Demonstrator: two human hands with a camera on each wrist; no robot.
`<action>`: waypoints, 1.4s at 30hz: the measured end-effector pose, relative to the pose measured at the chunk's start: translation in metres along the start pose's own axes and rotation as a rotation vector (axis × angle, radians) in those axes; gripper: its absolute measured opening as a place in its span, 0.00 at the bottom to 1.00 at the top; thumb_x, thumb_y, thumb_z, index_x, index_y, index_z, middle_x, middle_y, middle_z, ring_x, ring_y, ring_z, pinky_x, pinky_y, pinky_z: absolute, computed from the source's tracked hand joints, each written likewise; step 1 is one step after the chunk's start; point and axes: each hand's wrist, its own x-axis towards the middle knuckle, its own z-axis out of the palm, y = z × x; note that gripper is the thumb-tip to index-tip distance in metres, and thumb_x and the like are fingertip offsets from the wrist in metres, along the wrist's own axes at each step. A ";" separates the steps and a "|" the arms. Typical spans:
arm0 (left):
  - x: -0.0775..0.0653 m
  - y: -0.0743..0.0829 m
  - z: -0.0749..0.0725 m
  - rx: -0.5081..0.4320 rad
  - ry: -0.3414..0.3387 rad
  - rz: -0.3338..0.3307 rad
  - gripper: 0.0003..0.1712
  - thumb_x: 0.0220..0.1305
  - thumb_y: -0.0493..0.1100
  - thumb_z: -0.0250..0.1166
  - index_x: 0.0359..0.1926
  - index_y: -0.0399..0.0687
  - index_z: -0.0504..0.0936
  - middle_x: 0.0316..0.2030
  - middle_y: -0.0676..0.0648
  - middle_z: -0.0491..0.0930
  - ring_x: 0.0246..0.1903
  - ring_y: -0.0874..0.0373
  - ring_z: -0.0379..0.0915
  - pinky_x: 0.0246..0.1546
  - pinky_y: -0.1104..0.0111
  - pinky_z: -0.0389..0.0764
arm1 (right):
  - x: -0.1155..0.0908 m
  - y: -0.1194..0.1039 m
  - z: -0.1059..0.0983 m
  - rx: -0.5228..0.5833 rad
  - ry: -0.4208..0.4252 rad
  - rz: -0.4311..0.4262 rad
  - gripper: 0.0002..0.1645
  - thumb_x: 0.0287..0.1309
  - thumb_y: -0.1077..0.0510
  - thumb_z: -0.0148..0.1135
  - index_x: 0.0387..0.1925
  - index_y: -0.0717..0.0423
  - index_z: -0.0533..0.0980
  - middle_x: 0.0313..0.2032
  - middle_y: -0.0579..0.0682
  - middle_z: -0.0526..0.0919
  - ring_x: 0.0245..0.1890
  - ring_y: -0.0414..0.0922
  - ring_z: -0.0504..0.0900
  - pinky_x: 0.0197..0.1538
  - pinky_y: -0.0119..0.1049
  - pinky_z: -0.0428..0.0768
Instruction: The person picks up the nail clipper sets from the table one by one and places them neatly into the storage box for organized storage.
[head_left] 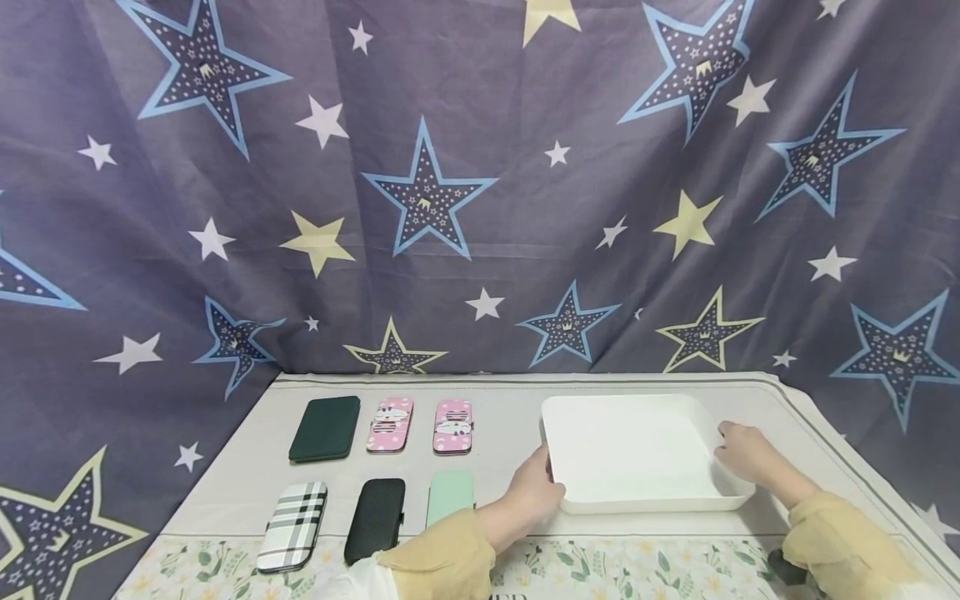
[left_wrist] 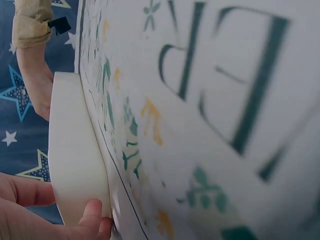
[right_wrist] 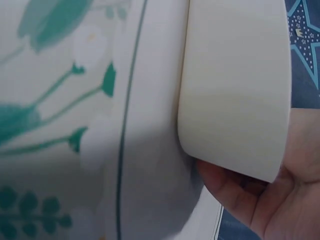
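A shallow white rectangular tray (head_left: 630, 450) sits at the right of the table, with nothing in it. My left hand (head_left: 531, 490) grips its left side, the fingers spread along the outer wall near the front corner. On the opposite side my right hand (head_left: 752, 455) holds the right wall. In the right wrist view, the fingers (right_wrist: 227, 190) curl beneath the tray's corner, and the palm lies against the rim. The left wrist view shows the tray's front wall (left_wrist: 77, 145) close over the cloth, with the left fingers (left_wrist: 92, 215) on its near end.
Left of the tray lie flat cases in two rows: dark green (head_left: 325, 428), two pink patterned ones (head_left: 390, 425) behind; plaid (head_left: 293, 527), black (head_left: 375, 521) and mint green (head_left: 450, 496) in front. The left sleeve (head_left: 438, 558) partly covers the mint case. A star-patterned curtain (head_left: 480, 208) hangs behind.
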 end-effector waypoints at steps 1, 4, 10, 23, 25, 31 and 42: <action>-0.001 0.000 -0.001 0.007 0.000 0.000 0.35 0.59 0.28 0.53 0.68 0.38 0.57 0.63 0.36 0.67 0.64 0.39 0.60 0.62 0.43 0.61 | 0.000 -0.001 0.001 0.000 -0.001 -0.001 0.25 0.55 0.66 0.52 0.48 0.85 0.65 0.39 0.78 0.76 0.42 0.69 0.77 0.45 0.57 0.78; -0.005 -0.001 -0.005 0.031 0.003 -0.011 0.35 0.59 0.29 0.53 0.69 0.37 0.56 0.63 0.35 0.67 0.65 0.39 0.59 0.62 0.42 0.61 | -0.001 -0.003 0.003 0.005 -0.011 0.007 0.25 0.56 0.65 0.53 0.49 0.85 0.65 0.40 0.77 0.76 0.43 0.68 0.77 0.45 0.57 0.78; -0.011 -0.004 -0.013 0.068 0.012 -0.023 0.38 0.59 0.28 0.53 0.70 0.31 0.52 0.65 0.33 0.63 0.66 0.38 0.56 0.63 0.44 0.59 | -0.003 -0.013 0.007 0.017 -0.012 0.010 0.25 0.56 0.65 0.53 0.48 0.84 0.65 0.38 0.75 0.77 0.41 0.67 0.78 0.44 0.55 0.79; -0.026 -0.011 -0.027 0.133 0.013 -0.054 0.39 0.59 0.29 0.53 0.69 0.26 0.49 0.67 0.30 0.57 0.67 0.37 0.52 0.64 0.45 0.57 | -0.012 -0.033 0.014 0.084 0.004 0.004 0.28 0.54 0.66 0.54 0.53 0.82 0.63 0.37 0.73 0.79 0.37 0.62 0.81 0.39 0.51 0.82; -0.028 -0.011 -0.030 0.159 0.009 -0.055 0.38 0.59 0.30 0.53 0.69 0.26 0.49 0.67 0.30 0.57 0.67 0.37 0.52 0.64 0.45 0.57 | -0.013 -0.036 0.015 0.084 0.007 -0.001 0.28 0.54 0.66 0.54 0.53 0.82 0.63 0.36 0.72 0.79 0.36 0.61 0.82 0.38 0.50 0.82; -0.035 -0.012 -0.038 0.202 -0.024 -0.066 0.38 0.61 0.31 0.53 0.69 0.25 0.47 0.67 0.29 0.57 0.65 0.36 0.57 0.57 0.50 0.71 | -0.015 -0.043 0.017 0.085 0.004 -0.008 0.27 0.55 0.65 0.53 0.53 0.81 0.64 0.34 0.70 0.80 0.33 0.57 0.82 0.36 0.48 0.82; -0.039 -0.015 -0.047 0.204 -0.049 -0.083 0.38 0.62 0.32 0.53 0.69 0.25 0.47 0.65 0.28 0.59 0.65 0.36 0.57 0.59 0.47 0.68 | -0.018 -0.051 0.018 0.086 0.018 -0.024 0.24 0.56 0.64 0.52 0.51 0.80 0.67 0.34 0.69 0.80 0.34 0.58 0.82 0.35 0.47 0.83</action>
